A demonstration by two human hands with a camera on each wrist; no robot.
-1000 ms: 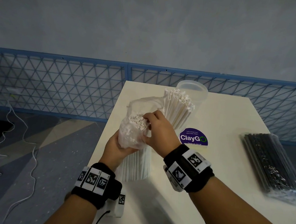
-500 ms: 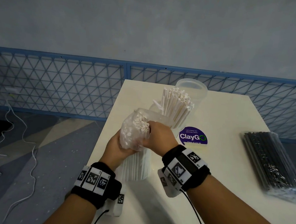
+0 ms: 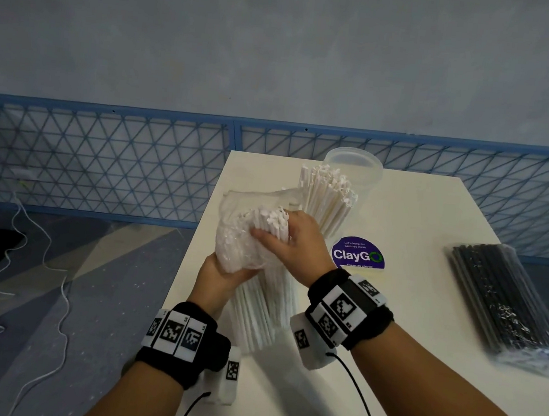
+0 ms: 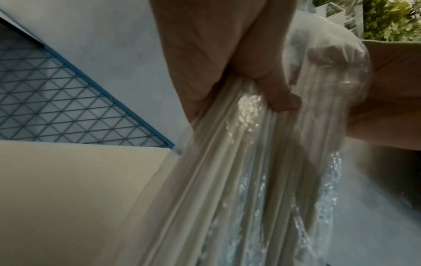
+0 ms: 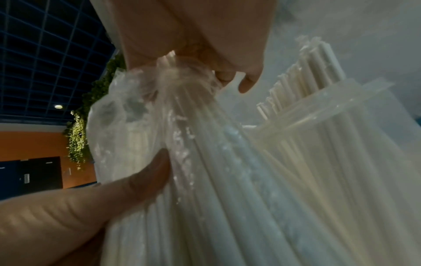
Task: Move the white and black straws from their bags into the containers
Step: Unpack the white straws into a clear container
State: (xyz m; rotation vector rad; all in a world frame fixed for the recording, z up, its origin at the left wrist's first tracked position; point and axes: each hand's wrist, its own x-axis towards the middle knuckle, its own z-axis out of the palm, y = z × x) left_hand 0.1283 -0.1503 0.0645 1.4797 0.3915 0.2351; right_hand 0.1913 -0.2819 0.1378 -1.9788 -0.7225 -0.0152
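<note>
- The clear plastic bag [image 3: 240,234] is thin, crinkled film, glossy where light catches its folds; it stands upright at the bench's [image 3: 426,215] left near edge, its loose top bunched open.
- Inside it the white straws [image 3: 256,310] are slim, matte, straight tubes packed tight in one bundle, their cut ends showing at the bag's mouth.
- The left hand [image 3: 217,278] curls round the bag's middle from the left, fingers pressed into the film and gripping the bundle through it.
- The right hand [image 3: 291,243] has its fingers closed on a clump of straw tops at the bag's mouth, thumb laid across the film; the right wrist view shows the tube ends pinched under the fingertips [image 5: 247,82].
- Just behind the bag, a second batch of white straws [image 3: 329,196] stands fanned and leaning in a clear round container [image 5: 355,111] with a ridged rim.
- A second clear, empty-looking round container [image 3: 354,163] stands behind that one, near the bench's far edge: two containers in all.
- One flat clear bag of black straws [image 3: 505,300] lies on the right of the bench, well apart from the hands; the tubes are thin, dark and lie parallel.
- One round purple "ClayGo" sticker [image 3: 357,254] lies flat on the smooth cream bench top, between the two bags.
- Each wrist wears a black band [image 3: 350,310] with square black-and-white markers.
</note>
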